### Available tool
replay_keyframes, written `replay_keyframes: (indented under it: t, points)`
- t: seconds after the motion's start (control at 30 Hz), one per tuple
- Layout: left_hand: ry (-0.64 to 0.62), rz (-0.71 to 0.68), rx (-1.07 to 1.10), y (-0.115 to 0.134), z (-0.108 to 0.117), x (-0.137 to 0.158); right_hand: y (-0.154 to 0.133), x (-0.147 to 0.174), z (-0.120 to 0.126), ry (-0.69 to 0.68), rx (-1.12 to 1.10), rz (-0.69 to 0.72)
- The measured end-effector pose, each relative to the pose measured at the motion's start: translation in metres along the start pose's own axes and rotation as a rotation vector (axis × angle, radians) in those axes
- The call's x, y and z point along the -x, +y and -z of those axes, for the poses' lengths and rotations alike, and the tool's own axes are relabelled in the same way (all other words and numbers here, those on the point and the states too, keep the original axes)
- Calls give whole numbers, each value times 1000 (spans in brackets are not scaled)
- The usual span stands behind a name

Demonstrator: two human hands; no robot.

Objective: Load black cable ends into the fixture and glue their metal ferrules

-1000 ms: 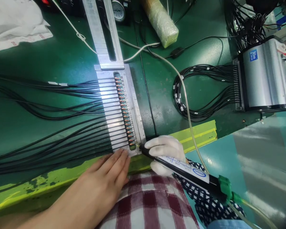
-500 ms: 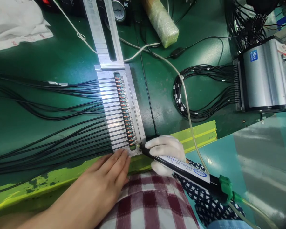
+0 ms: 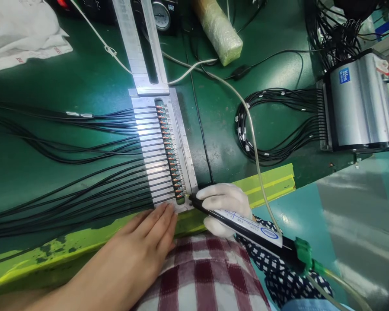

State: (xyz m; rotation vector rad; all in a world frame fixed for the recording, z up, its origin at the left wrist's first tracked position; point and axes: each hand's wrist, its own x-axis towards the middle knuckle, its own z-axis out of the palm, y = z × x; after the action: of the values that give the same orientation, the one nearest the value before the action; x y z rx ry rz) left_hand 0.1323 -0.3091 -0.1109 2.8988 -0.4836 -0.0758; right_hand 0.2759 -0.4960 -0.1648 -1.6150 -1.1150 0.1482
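Observation:
A metal fixture (image 3: 154, 147) lies on the green bench mat, holding a row of black cables whose stripped ends carry small connectors (image 3: 171, 155). My bare left hand (image 3: 149, 233) lies flat, fingers stretched out, with its fingertips on the fixture's near edge. In a white glove, my right hand (image 3: 225, 207) grips a black glue dispensing syringe (image 3: 246, 231) with a white label and a green cap at its rear. The syringe slants, and its tip is beside the nearest connectors at the fixture's lower end. Whether the tip touches one, I cannot tell.
To the right stands a silver box (image 3: 363, 103) with a coil of black cables (image 3: 246, 125). A clear hose (image 3: 256, 155) crosses the bench. Toward the back are a pressure gauge (image 3: 161, 16), a wrapped block (image 3: 220, 36) and a white bag (image 3: 22, 34).
The syringe and my right hand have shifted slightly left, bringing the tip closer to the lowest connectors. My left hand stays in place.

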Motion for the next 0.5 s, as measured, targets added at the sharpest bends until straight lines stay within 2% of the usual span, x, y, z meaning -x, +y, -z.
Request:
replay_keyframes:
  t: [0.2, 0.33, 0.43, 0.5]
  points:
    - [-57, -28, -31, 3, -7, 2, 1, -1, 0, 1, 17, 21]
    - [-74, -71, -39, 1, -16, 9, -4, -3, -1, 101, -34, 65]
    - [-56, -116, -39, -13, -16, 13, -6, -5, 2, 162, -179, -46]
    - [0, -136, -65, -27, -4, 9, -3, -11, 9, 255, -347, -162]
